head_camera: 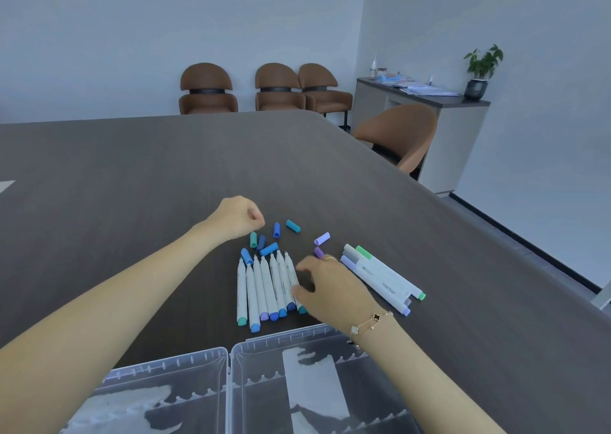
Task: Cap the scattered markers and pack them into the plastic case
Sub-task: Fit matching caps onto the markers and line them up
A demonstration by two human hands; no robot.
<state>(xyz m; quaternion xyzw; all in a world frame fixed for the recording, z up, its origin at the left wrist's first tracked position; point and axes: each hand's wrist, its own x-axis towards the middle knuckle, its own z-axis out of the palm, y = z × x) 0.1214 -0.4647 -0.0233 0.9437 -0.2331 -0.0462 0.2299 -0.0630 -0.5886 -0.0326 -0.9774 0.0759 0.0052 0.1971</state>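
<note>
Several uncapped white markers (264, 288) lie side by side on the dark table, tips pointing away from me. Loose caps in blue, teal and purple (268, 249) are scattered just beyond the tips. Three capped markers (380, 276) lie together to the right. My left hand (239, 217) hovers over the caps with its fingers curled closed; nothing shows in it. My right hand (330, 288) rests on the right end of the marker row, fingers around the rightmost marker. The clear plastic case (231, 377) lies open at the near edge.
The dark wood table (165, 175) stretches far ahead and to the left. Brown chairs (207, 91) stand along the back wall, and another brown chair (401, 136) sits at the table's right edge. A grey cabinet with a potted plant (481, 70) is at the far right.
</note>
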